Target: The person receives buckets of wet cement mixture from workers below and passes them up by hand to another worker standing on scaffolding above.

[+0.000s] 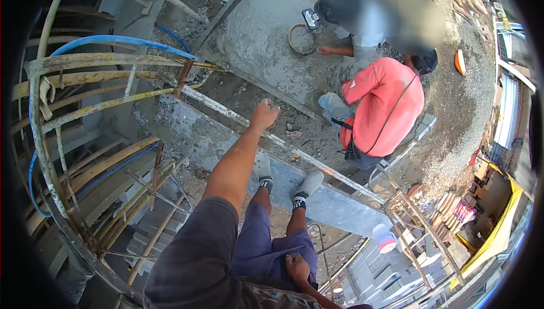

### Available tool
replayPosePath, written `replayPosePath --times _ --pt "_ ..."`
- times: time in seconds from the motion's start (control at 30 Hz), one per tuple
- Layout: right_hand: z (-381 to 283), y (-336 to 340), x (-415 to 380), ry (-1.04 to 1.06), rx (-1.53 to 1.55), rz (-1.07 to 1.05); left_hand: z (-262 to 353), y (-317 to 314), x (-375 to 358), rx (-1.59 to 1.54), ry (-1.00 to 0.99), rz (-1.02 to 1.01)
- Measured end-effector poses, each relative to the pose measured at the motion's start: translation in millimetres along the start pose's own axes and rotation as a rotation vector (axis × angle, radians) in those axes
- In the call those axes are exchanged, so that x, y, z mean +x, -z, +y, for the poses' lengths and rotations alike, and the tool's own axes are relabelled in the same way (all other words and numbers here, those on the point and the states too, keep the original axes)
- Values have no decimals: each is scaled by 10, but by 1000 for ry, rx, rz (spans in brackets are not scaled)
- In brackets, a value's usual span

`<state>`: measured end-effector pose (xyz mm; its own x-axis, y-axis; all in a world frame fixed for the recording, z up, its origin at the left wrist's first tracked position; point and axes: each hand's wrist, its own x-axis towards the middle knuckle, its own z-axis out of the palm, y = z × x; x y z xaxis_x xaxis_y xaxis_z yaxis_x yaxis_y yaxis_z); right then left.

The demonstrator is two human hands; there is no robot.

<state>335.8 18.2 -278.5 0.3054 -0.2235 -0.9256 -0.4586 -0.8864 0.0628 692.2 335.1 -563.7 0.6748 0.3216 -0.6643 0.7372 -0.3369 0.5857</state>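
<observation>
Wet grey concrete slab (249,31) fills the upper middle, gravel (464,99) off to the right. Long metal bar (226,111) runs slantwise, upper left to lower right, between slab and the walkway (357,212) under the feet. Left hand (264,114) is the nearer one: arm stretched out, forearm crossing over the bar, so the bar lies just under and behind the fingers, roughly crosswise to the forearm. Contact not clear. Left fingers look partly curled, nothing visible in them; can't tell if they're gripping. Right hand (297,268) is down by the shorts (249,235), well apart from the bar, fingers bent; can't tell if anything is inside.

Board edge (277,94) sits past the left hand, near side of the slab. Strip between bar and board gives some room. Person in red shirt (391,105) crowds the right side; second worker's hand (325,50) is near the bucket (291,32). Scaffold frame (102,60) closes off the left.
</observation>
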Motion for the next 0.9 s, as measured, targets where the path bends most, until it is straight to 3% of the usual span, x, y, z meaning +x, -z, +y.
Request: replayPosePath --times 0.3,0.9 --pt "29 -259 122 10 18 12 -130 -29 366 56 -38 19" --pt "201 -472 240 46 243 94 869 -226 962 -33 -181 57"
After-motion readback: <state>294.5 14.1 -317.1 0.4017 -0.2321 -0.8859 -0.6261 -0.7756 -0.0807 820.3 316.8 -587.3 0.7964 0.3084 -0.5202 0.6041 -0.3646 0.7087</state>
